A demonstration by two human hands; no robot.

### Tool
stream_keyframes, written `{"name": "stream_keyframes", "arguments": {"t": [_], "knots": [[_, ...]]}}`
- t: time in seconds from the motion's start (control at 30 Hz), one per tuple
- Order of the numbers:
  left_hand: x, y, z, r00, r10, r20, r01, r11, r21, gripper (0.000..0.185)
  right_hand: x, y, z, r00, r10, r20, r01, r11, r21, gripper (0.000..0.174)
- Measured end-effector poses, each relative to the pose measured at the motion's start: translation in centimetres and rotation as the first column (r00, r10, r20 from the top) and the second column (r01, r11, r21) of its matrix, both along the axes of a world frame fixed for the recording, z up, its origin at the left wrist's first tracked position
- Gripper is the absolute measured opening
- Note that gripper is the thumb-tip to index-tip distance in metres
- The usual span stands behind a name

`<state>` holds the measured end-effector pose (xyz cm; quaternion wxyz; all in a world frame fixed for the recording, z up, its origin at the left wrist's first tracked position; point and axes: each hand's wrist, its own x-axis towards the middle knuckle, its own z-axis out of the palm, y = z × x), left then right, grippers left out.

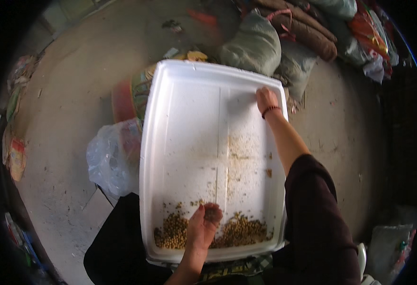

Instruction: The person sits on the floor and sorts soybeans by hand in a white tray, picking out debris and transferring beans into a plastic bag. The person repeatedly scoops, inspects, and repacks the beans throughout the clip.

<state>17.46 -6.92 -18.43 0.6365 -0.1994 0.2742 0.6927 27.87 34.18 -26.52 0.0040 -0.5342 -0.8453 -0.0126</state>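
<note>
A white foam tray (190, 117), likely a box lid, lies lengthwise before me. Along its near end are heaped dry tan beans (242, 229), which look like soybeans. Over the heap my left hand (206, 222) is cupped palm up, with what looks like small greyish debris in the hollow of its curled fingers. Beans lie on both sides of that hand. My right hand (266, 99) reaches to the far right corner of the tray, its fingers bent inward; whatever they might hold is hidden. Fine brown chaff (238, 153) is scattered over the tray's middle and right.
A clear plastic bag (110, 156) and a red-and-green printed package (124, 99) sit left of the tray. Stuffed pale sacks (254, 44) and a brown roll (311, 35) are piled beyond its far right corner. Bare concrete floor (69, 107) surrounds it.
</note>
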Motion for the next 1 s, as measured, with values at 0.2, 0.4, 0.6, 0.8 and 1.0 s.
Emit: {"name": "stream_keyframes", "arguments": {"t": [0.2,0.4,0.6,0.8,1.0], "knots": [[-0.1,0.4,1.5,0.996,-0.028,-0.084,0.039,0.99,0.138,0.034,2.4,-0.2,0.7,0.999,-0.02,0.032,0.022,0.998,-0.053,0.022],[0.0,0.4,2.3,0.997,-0.016,-0.069,0.037,0.945,0.324,0.038,4.7,-0.5,-0.1,0.998,-0.067,0.004,0.067,0.986,-0.152,0.028],[0.2,0.8,3.3,0.999,0.021,0.045,-0.034,0.95,0.309,0.045,4.8,-6.6,1.5,0.975,0.22,0.037,-0.212,0.965,-0.157,0.017],[0.2,0.4,4.9,0.999,0.032,0.027,-0.04,0.94,0.34,0.051,7.4,-15.2,5.3,0.96,0.185,-0.209,-0.241,0.927,-0.286,0.015],[0.0,-0.5,5.7,0.998,0.023,-0.052,0.003,0.899,0.439,0.04,9.4,-19.5,6.2,0.998,0.025,0.06,0.012,0.834,-0.552,0.019]]}}
